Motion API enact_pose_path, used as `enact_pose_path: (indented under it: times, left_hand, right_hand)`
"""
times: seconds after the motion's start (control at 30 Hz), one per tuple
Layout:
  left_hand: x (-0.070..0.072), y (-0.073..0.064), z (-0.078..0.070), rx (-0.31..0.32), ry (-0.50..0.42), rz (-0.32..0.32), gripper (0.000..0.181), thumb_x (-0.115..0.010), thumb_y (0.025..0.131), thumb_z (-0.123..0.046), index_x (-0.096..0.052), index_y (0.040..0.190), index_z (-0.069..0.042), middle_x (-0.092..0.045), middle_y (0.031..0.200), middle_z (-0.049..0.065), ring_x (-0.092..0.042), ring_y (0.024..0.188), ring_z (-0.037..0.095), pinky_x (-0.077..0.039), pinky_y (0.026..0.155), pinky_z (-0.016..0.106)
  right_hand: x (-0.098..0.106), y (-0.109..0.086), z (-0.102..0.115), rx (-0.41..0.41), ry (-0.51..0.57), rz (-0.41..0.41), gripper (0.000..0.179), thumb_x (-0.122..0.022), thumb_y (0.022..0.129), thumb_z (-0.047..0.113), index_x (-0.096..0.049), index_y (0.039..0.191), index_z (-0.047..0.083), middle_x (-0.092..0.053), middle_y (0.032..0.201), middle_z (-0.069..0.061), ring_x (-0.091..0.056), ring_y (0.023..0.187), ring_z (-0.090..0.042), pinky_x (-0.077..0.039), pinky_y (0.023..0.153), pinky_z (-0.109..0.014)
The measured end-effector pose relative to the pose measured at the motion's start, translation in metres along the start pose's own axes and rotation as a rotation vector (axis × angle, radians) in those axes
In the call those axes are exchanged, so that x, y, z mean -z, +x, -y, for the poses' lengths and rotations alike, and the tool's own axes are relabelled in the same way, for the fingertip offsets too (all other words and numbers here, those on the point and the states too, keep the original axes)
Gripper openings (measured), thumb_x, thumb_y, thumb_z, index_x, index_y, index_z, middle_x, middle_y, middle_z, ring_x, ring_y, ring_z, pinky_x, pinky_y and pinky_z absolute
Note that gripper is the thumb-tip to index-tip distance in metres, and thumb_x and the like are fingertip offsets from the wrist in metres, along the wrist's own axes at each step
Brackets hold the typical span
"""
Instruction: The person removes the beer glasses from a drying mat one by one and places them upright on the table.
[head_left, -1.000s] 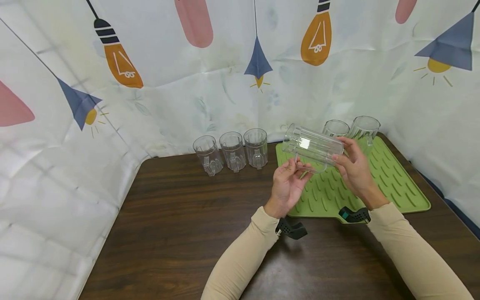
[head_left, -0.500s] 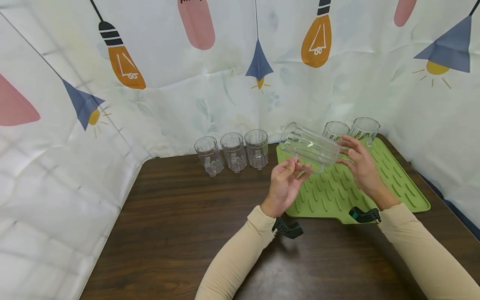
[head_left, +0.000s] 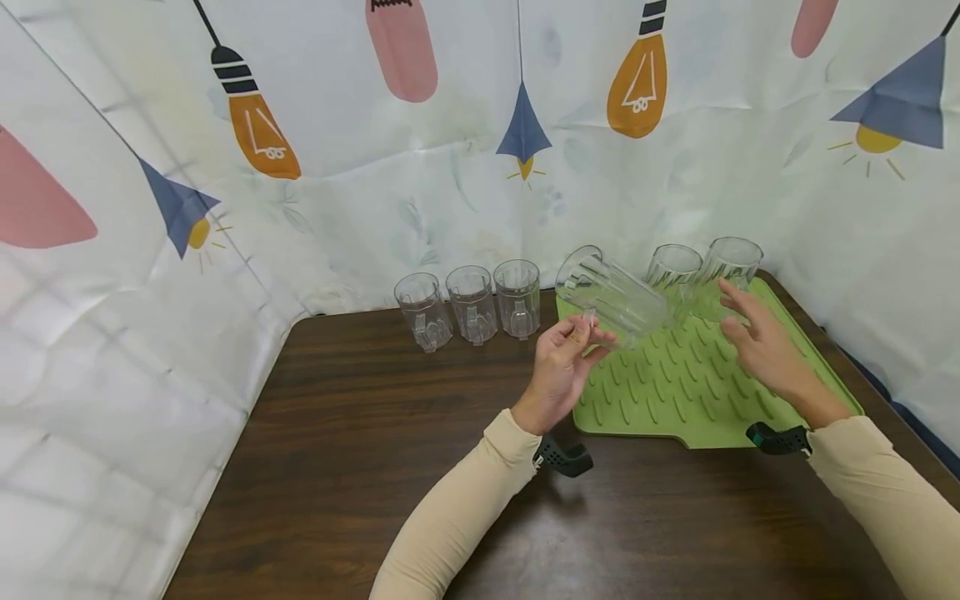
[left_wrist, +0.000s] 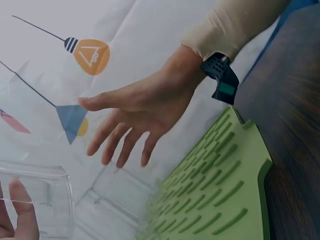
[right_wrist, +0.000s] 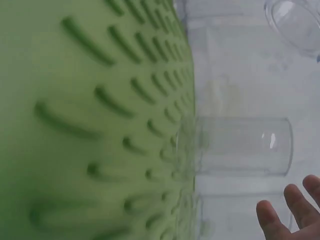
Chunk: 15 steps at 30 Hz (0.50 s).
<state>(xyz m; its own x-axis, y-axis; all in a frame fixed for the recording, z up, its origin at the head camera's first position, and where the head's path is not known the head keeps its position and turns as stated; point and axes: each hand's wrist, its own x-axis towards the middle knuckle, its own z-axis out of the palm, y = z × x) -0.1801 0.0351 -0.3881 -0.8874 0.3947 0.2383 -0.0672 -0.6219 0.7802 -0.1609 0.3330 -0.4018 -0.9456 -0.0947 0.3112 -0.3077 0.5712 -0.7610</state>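
The left hand [head_left: 562, 358] pinches a tilted mug [head_left: 613, 293] above the mat's back left corner. The right hand [head_left: 772, 354] hovers, fingers apart.

The mug [head_left: 613, 293] looks glossy, the mat [head_left: 671, 392] rubbery.

Can't read a single word or number anywhere in this one tbh. Closest thing is the white cloth [head_left: 465, 75] at the back, and that's just printed pictures: the orange bulbs [head_left: 637, 92] have loopy white lines inside, more doodle than letters. One pink shape [head_left: 402, 58] has a dark zigzag cut off by the top edge, can't make it out. The right wristband [left_wrist: 220, 75] shows a teal patch, too blurry for lettering.
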Motion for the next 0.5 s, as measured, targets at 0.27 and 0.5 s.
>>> enact_pose_path:
  times: [0.27, 0.5]
  left_hand:
    - [0.008, -0.006, -0.009, 0.04, 0.114, 0.001, 0.02, -0.046, 0.111, -0.011, -0.062, 0.1, -0.016, -0.068, 0.087, -0.012, -0.072, 0.091, 0.003, -0.056, 0.107, 0.034]
    - [0.019, -0.012, -0.014, 0.034, 0.177, 0.029, 0.02, -0.045, 0.11, -0.009, -0.061, 0.102, -0.016, -0.067, 0.091, -0.011, -0.071, 0.092, 0.003, -0.057, 0.104, 0.03]
  right_hand:
    - [0.025, -0.015, -0.012, -0.097, -0.25, 0.078, 0.072, -0.048, 0.109, 0.037, -0.008, 0.168, 0.027, -0.011, 0.172, -0.028, -0.028, 0.139, -0.068, -0.029, 0.094, -0.082]
    - [0.038, -0.028, -0.03, -0.077, -0.371, 0.14, 0.082, -0.059, 0.105, 0.033, -0.005, 0.167, 0.032, -0.004, 0.176, -0.016, -0.013, 0.152, -0.063, -0.024, 0.097, -0.085]
